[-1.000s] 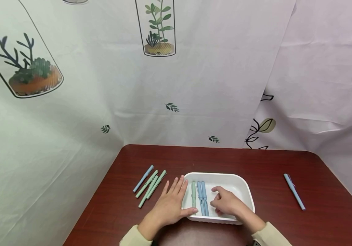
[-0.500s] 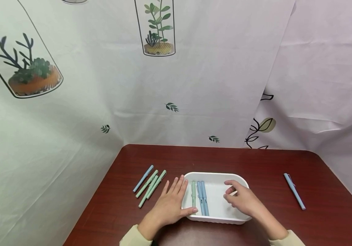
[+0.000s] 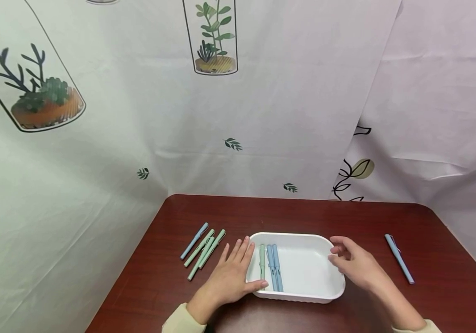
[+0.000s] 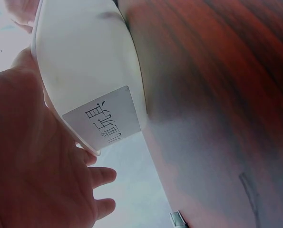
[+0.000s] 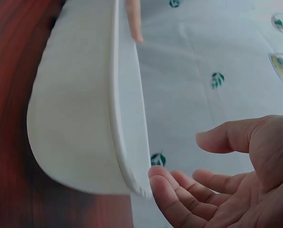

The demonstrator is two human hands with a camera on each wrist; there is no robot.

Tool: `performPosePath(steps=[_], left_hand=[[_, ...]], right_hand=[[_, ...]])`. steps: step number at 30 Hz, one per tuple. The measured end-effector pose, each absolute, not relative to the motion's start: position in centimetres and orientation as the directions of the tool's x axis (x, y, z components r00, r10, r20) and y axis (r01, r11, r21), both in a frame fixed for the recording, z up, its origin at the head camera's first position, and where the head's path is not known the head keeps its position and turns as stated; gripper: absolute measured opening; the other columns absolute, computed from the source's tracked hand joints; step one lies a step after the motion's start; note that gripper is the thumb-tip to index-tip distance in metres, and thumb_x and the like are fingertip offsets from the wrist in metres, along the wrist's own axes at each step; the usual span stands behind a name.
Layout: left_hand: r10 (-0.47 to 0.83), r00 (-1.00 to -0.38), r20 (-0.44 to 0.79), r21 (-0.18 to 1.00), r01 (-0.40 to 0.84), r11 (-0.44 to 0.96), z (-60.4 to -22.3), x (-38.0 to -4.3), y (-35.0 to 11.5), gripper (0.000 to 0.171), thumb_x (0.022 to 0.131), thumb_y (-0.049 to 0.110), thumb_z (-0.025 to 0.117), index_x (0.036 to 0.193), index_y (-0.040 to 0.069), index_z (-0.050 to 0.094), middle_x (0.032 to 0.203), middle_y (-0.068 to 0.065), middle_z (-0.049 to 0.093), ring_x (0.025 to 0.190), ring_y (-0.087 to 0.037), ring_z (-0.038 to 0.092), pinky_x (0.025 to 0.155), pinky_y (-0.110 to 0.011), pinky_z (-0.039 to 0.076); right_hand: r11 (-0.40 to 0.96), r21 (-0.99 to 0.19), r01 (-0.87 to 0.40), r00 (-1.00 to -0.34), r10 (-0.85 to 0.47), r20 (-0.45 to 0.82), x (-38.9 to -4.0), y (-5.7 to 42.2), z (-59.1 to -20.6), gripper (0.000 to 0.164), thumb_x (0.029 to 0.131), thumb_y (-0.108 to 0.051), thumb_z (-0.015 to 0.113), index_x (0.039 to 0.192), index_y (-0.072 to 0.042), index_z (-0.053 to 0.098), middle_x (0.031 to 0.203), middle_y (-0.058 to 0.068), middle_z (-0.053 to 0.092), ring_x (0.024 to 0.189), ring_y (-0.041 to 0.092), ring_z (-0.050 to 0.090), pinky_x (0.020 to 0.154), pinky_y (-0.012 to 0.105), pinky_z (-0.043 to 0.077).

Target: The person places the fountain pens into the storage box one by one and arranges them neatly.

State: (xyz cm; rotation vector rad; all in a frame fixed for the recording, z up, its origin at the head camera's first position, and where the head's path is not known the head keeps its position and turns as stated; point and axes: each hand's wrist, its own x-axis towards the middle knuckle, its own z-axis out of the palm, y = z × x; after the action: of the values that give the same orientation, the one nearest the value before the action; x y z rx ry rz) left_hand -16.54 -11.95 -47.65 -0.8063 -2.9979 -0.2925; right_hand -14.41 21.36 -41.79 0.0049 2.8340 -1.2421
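A white plastic tray (image 3: 296, 298) stands on the table, with a label (image 4: 105, 118) on its left end wall. My left hand (image 3: 231, 273) rests along the tray's left rim, fingers straight and thumb over the near corner. Inside, at the left, lie a green pen (image 3: 262, 266) and two blue pens (image 3: 275, 268) side by side. My right hand (image 3: 358, 263) is at the tray's right rim with loosely bent fingers; the right wrist view shows nothing between thumb and fingers (image 5: 179, 199).
Left of the tray lie a blue pen (image 3: 194, 241) and several green pens (image 3: 206, 255), some crossing. A single blue pen (image 3: 399, 259) lies far to the right. The reddish-brown table (image 3: 304, 215) meets a printed cloth (image 3: 287, 115) behind.
My right hand has moved right, from over the tray's middle to its right rim. The left hand, tray and pens have stayed in place.
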Motion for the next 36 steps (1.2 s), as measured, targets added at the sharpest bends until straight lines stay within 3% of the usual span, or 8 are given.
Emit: performPosePath(steps=[10,16,28,36], left_hand=[[0.493,-0.868,0.066,0.184,0.496,0.848,-47.6,-16.5,-11.9,0.102,0.090,0.077,0.049,0.161,0.007,0.026,0.168,-0.014,0.020,0.154,-0.033,0.021,0.122,-0.058,0.018],[0.496,-0.866,0.064,0.182,0.498,0.848,-47.4,-16.5,-11.9,0.102,0.090,0.078,0.047,0.161,0.007,0.025,0.168,-0.014,0.021,0.154,-0.033,0.021,0.122,-0.058,0.018],[0.493,-0.868,0.060,0.190,0.495,0.848,-47.4,-16.5,-11.9,0.102,0.090,0.076,0.050,0.161,0.007,0.026,0.168,-0.014,0.020,0.154,-0.034,0.020,0.122,-0.058,0.017],[0.492,-0.869,0.056,0.192,0.493,0.849,-47.4,-16.4,-11.9,0.102,0.090,0.077,0.049,0.161,0.007,0.025,0.168,-0.014,0.020,0.154,-0.034,0.020,0.122,-0.058,0.017]], right_hand=[[0.683,-0.730,-0.008,-1.000,-0.006,0.005,-14.2,24.6,-41.9,0.054,0.095,-0.017,0.070,0.141,0.003,0.049,0.120,0.022,0.066,0.101,0.030,0.069,0.069,0.026,0.055],[0.716,-0.698,-0.013,-1.000,-0.007,0.012,-14.1,26.4,-41.9,0.057,0.096,-0.022,0.069,0.142,0.004,0.047,0.124,0.025,0.064,0.110,0.041,0.066,0.072,0.026,0.054],[0.784,-0.620,0.007,-1.000,0.017,0.010,-13.9,29.4,-42.1,0.064,0.095,-0.032,0.070,0.144,0.002,0.047,0.128,0.025,0.063,0.110,0.039,0.067,0.074,0.026,0.049],[0.792,-0.611,0.023,-1.000,0.027,-0.002,-13.8,30.9,-42.2,0.064,0.098,-0.031,0.067,0.144,0.006,0.044,0.130,0.028,0.061,0.119,0.048,0.059,0.072,0.022,0.047]])
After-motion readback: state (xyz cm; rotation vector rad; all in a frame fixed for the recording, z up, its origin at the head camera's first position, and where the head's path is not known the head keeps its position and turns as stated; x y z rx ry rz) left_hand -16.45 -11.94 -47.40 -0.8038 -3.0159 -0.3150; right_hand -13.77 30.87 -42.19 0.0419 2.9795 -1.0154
